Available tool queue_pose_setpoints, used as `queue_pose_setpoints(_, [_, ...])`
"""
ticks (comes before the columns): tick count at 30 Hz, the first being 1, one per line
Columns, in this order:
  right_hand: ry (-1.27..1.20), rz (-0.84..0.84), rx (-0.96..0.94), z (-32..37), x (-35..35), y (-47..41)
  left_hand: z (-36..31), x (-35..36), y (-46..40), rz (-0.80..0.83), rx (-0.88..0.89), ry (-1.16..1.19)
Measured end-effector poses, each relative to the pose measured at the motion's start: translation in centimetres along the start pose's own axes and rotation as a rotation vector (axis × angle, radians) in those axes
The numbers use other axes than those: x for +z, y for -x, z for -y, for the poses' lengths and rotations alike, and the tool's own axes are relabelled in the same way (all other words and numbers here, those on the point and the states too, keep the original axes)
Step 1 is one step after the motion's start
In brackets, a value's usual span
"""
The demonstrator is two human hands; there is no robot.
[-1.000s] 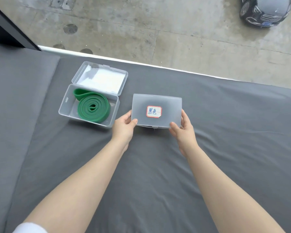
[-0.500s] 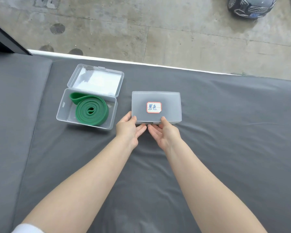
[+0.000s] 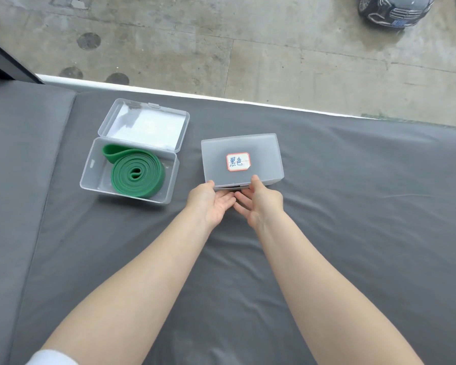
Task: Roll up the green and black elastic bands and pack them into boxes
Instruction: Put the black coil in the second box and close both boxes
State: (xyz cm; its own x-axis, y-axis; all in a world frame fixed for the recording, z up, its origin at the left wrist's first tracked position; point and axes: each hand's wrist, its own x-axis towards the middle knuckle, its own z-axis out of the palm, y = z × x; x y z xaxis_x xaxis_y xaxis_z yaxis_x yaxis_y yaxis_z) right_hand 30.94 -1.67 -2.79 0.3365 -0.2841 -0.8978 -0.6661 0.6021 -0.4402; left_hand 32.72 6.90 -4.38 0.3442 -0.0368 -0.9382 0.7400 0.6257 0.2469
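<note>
While both hands work at the front edge of the labelled box, the scene reads from left to right as follows. At far left, the open clear box [image 3: 128,177] sits on the grey padded surface [image 3: 353,233] with its lid [image 3: 145,126] folded back; the green band [image 3: 137,177], already coiled, lies inside it with one loose end curling toward the rear left corner. Just to its right, apart from it, stands the frosted box [image 3: 241,160], lid down, bearing a red-bordered label [image 3: 238,162]. The black band is not plainly visible; only a dark sliver shows at the front seam, so whether it lies inside cannot be told. The left hand [image 3: 211,204] holds the near left part of the front edge, thumb on the lid rim and fingers curled beneath. The right hand [image 3: 258,201] mirrors it just beside, thumb on the rim, fingers curled under toward the latch; the fingertips of the two hands nearly meet. The step in hand appears to be working the front latch. To do it well, thumbs should steady the lid while the fingertips act squarely on the latch tab, with even pressure from both sides so the light box neither skids on the cloth nor tips backward. At upper right, a parked car [image 3: 395,9] stands on the concrete [image 3: 248,48] beyond the surface.
</note>
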Motion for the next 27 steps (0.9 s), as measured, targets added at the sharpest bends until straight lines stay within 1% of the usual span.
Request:
queue_pose_setpoints(1, [0.006, -0.01, -0.011, 0.1, 0.2, 0.0, -0.1, 0.3, 0.3, 0.017, -0.011, -0.039])
queue_pose_setpoints(3, [0.006, -0.028, -0.03, 0.1, 0.3, -0.1, -0.2, 0.3, 0.1, 0.004, 0.055, -0.169])
queue_pose_setpoints(5, [-0.028, -0.015, -0.031, 0.2, 0.4, -0.1, -0.3, -0.2, -0.3, -0.025, 0.222, -0.418])
queue_pose_setpoints(7, [-0.053, -0.001, -0.019, 0.4, 0.3, 0.0, -0.4, -0.6, -0.6, -0.029, 0.432, -0.671])
queue_pose_setpoints(9, [-0.074, 0.003, -0.007, 0.7, 0.1, 0.4, -0.7, -0.7, -0.4, -0.004, 0.56, -0.716])
queue_pose_setpoints(13, [-0.107, 0.035, -0.034, 1.0, 0.0, 1.0, -1.2, -0.4, 0.8, 0.049, 0.657, -0.651])
queue_pose_setpoints(15, [-0.094, 0.058, -0.038, 1.3, 0.0, 1.1, -0.9, -0.8, 1.1, 0.112, 0.632, -0.642])
queue_pose_setpoints(17, [-0.063, 0.072, -0.008, 1.7, 0.0, 0.8, 0.0, -1.5, 1.0, 0.137, 0.518, -0.615])
queue_pose_setpoints(20, [-0.054, 0.074, 0.022, 1.7, 0.4, 0.3, 0.9, -1.7, 0.5, 0.111, 0.316, -0.471])
queue_pose_setpoints(22, [-0.114, 0.038, 0.011, 1.6, 0.7, 0.1, 1.0, -1.3, 0.1, 0.122, 0.22, -0.347])
queue_pose_setpoints(24, [-0.187, 0.001, 0.003, 1.3, 1.2, 0.1, 0.8, -0.6, 0.0, 0.144, 0.175, -0.241])
queue_pose_setpoints(27, [-0.209, -0.033, 0.004, 1.0, 1.7, -0.1, 0.4, 0.0, 0.0, 0.143, 0.175, -0.165])
